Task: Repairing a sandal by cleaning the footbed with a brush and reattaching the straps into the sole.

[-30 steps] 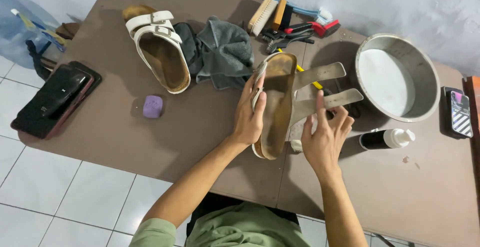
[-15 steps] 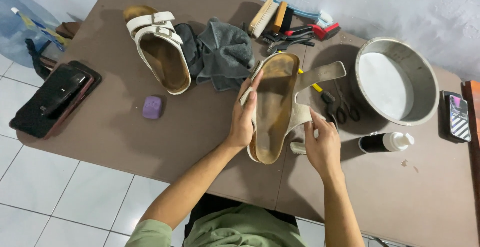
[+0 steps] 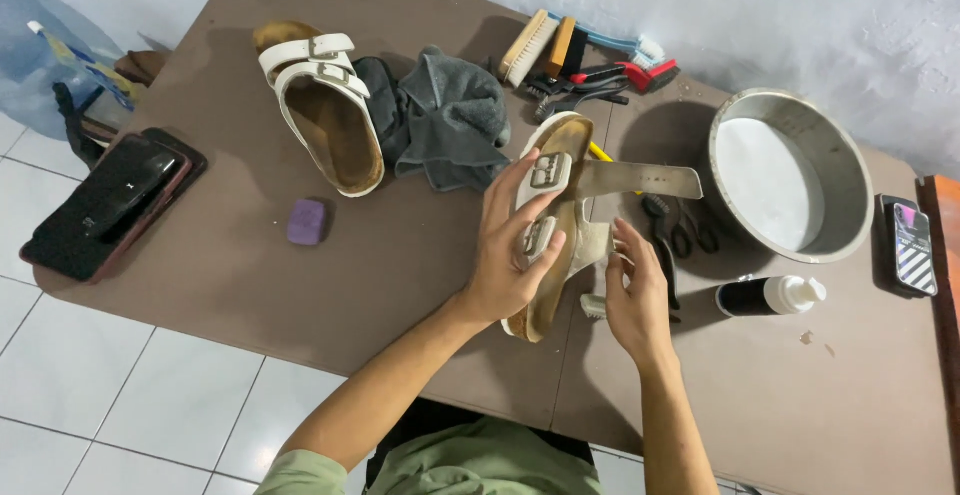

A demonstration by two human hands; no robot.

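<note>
A white two-strap sandal [image 3: 553, 217] with a tan footbed is held above the brown table [image 3: 230, 265]. My left hand [image 3: 510, 245] grips its left side, the fingers pressing a buckled strap flat over the footbed. My right hand [image 3: 632, 295] holds the sandal's right edge near the lower strap. One unbuckled strap [image 3: 640, 181] sticks out to the right. The matching sandal [image 3: 325, 110] lies sole-down at the far left, straps buckled.
A grey cloth [image 3: 445, 120] lies by the second sandal. Brushes [image 3: 575, 55] line the back edge. A round metal basin [image 3: 785, 175] stands at right, with a dark bottle [image 3: 765, 296], scissors [image 3: 680, 235], a phone [image 3: 912, 245], a purple block [image 3: 306, 222] and a black case [image 3: 105, 200].
My left hand has folded one loose strap over the footbed and now presses it down. The sandal has tilted a little toward me; my right hand shifted to its right edge.
</note>
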